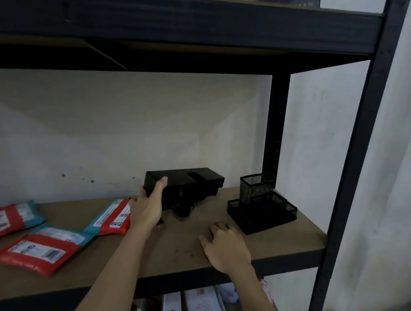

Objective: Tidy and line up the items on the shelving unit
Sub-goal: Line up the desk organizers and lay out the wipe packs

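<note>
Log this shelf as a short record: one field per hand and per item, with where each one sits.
left hand: grips the left end of the black box
right hand: rests on the shelf board, fingers relaxed, holding nothing
black box: mid-shelf, near the back wall
mesh organizer: right end of the board, apart from the box
red-and-teal packets: three, lying flat on the left at uneven angles
lower shelf: white binders, only partly in view
</note>
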{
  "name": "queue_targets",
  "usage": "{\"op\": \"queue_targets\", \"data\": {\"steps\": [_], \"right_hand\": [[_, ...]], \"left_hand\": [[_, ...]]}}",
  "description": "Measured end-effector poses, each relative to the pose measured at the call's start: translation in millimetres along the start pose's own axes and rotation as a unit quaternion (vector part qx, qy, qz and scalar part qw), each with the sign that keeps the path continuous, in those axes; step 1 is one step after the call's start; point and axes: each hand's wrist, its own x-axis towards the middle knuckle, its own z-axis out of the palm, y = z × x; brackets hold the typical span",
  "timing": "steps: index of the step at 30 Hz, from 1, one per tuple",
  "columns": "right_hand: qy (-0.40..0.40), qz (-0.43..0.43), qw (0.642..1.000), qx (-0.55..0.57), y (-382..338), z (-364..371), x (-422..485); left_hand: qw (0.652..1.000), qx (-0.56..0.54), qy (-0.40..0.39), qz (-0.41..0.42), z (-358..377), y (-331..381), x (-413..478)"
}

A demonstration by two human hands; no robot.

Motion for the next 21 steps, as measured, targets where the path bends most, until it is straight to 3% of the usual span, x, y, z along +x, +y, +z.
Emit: {"op": "queue_targets", "data": {"steps": [3, 6, 9, 15, 21], "right_hand": [[-0.050, -0.003, 0.998, -0.038, -1, 0, 1], [-0.081, 0.000, 0.996, -0.040, -1, -1, 2], [-0.089, 0.002, 0.995, -0.039, -2, -2, 2], [-0.097, 0.004, 0.994, -0.044, -3, -3, 1], [-0.097, 0.007, 0.994, -0.040, -3, -4, 1]], "left_hand": [[0.995, -0.062, -0.035, -0.065, -3, 2, 14], [0.996, -0.034, -0.046, -0.062, -5, 2, 11], [0.998, 0.027, -0.036, -0.051, -5, -2, 15], [0.992, -0.083, -0.025, -0.095, -4, -1, 31], [0.996, -0.043, -0.012, -0.079, -6, 1, 28]]}}
